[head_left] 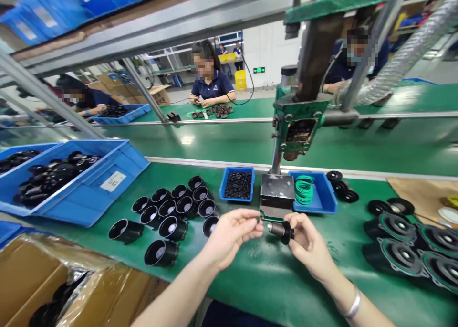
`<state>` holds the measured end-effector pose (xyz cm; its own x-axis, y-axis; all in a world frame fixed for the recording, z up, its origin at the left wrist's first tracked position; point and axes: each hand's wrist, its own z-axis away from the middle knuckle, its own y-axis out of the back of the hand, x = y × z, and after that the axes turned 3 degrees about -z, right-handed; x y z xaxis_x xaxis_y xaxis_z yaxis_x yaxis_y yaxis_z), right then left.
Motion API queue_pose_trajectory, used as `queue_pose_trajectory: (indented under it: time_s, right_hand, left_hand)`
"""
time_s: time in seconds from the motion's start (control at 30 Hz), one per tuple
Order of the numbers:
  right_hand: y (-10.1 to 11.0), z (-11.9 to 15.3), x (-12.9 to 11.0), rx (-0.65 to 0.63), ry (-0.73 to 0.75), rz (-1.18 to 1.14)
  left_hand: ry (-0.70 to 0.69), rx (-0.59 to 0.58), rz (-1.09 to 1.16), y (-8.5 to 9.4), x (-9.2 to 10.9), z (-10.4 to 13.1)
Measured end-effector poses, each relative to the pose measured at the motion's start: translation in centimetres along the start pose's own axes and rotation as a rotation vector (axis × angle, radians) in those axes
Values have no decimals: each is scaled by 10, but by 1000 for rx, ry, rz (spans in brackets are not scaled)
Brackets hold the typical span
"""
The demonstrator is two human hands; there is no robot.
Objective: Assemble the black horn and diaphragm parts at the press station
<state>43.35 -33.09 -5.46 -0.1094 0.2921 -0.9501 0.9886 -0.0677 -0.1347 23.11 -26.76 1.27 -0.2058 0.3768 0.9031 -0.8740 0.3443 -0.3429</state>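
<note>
My left hand (232, 234) is closed in a pinch on a small black ring (256, 219), of the same look as the pieces in the small blue bin (222, 196). Just to the right, my right hand (309, 243) grips a motor rotor (278, 229) by the black disc at its end. The rotor lies nearly level, its pale shaft tip pointing left at the ring, with a small gap between them. Several open black cylindrical housings (161, 253) stand on the green bench to the left of my hands.
A press (298, 126) with a metal block base (277, 188) stands ahead. Beside it, a blue tray (324, 205) holds green rings (304, 191). Assembled housings (400, 255) sit at right. A large blue crate (118, 193) of rotors and a cardboard box (107, 293) are at left. Co-workers sit opposite.
</note>
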Motion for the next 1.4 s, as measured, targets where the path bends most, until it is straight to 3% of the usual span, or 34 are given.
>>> queue_pose_trajectory:
  time_s: [0.07,0.17,0.3,0.43,0.6,0.73,0.87,0.97,1.03,1.17,1.23,1.33,1.4]
  right_hand:
    - [-5,1,-4,15,8,-11]
    - [-10,3,-8,19,15,-6]
    - [-12,5,-10,35,89,79]
    - [-10,9,-10,49,262,358]
    - [-8,12,-10,48,453,555]
    - [-6,11,-15,26,543,630]
    - [-6,8,-19,48,369,426]
    - [-7,6,-19,42,209,238]
    - [-8,5,-17,35,164,147]
    - [-5,4,-12,47,129,26]
    - [-3,4,-11,51,94,-7]
    - [-2,4,-11,50,46,-28]
    - [-2,5,-11,53,42,-14]
  left_hand:
    - [140,58,240,-6,-26,8]
    - [210,106,412,-17,-46,5]
    - [213,84,469,-32,-48,0]
    - [145,116,457,-42,-49,-1]
    - [129,139,525,-44,-61,0]
    - [51,65,443,-42,-64,2]
    - [-49,-19,235,-36,-56,2]
    - [-121,0,139,-35,-51,2]
    - [-154,1,89,-35,-50,3]
    - [-237,-109,-117,-26,-48,12]
    - [-416,-10,-378,-11,-46,19]
    - [-686,452,-974,24,-41,31]
    - [-680,666,-1355,47,-38,38]
